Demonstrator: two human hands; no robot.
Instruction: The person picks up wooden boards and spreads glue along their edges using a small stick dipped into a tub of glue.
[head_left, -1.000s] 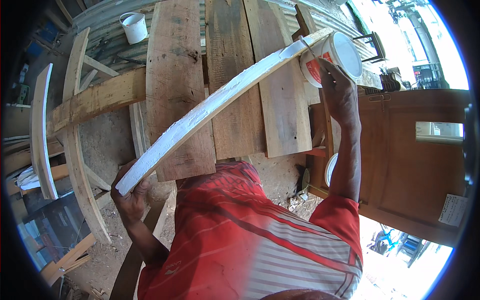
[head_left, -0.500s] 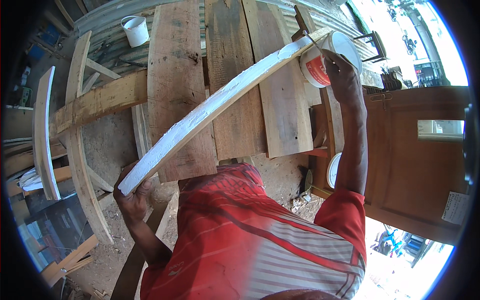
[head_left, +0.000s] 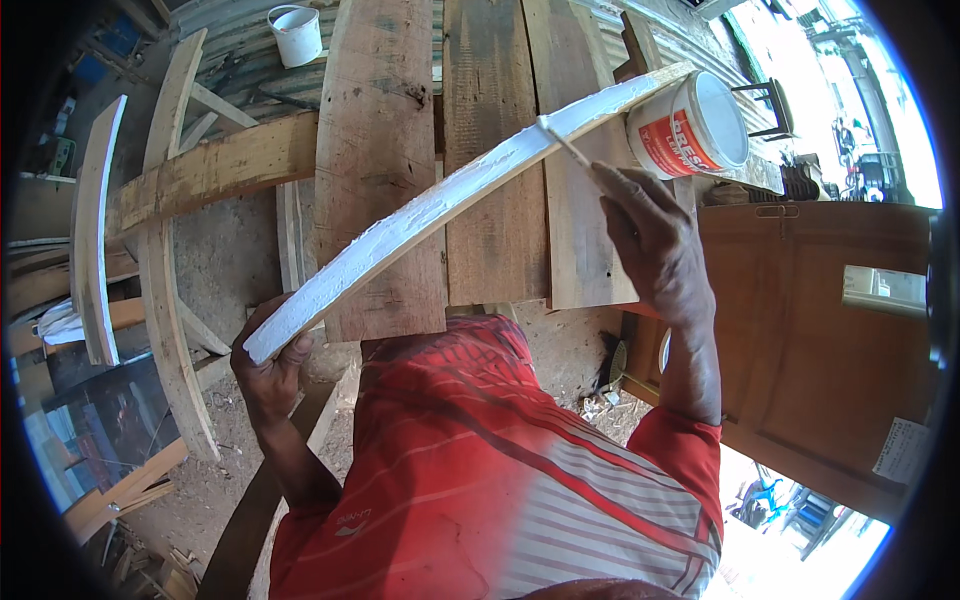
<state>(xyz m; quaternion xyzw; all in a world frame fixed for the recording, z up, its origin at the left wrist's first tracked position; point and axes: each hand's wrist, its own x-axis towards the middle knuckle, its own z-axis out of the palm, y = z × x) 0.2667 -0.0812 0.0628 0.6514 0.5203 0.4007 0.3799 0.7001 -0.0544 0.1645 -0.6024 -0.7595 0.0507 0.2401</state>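
A long wooden strip point(head_left: 440, 205), its upper face coated in thick white paste, runs slantwise over the planks from near left to far right. My left hand point(head_left: 268, 375) is closed around its near end, thumb on the side. Between the fingers of my right hand point(head_left: 655, 235) is a thin stick-like spreader point(head_left: 568, 143), its whitened tip touching the coated face towards the strip's far end. Right beside that far end stands a white bucket point(head_left: 690, 130) with a red label, its mouth uncovered. What the bucket holds cannot be made out.
Wide rough planks point(head_left: 380, 170) lie side by side under the strip. To the left are a wooden frame point(head_left: 160, 260) and another white-faced strip point(head_left: 95, 235). A small white pail point(head_left: 296, 38) stands at the back; a brown door panel point(head_left: 790, 330) is at the right.
My right hand has come away from the bucket, bringing the spreader's tip left and nearer along the strip. White now reaches further towards the far end. My left hand keeps its hold.
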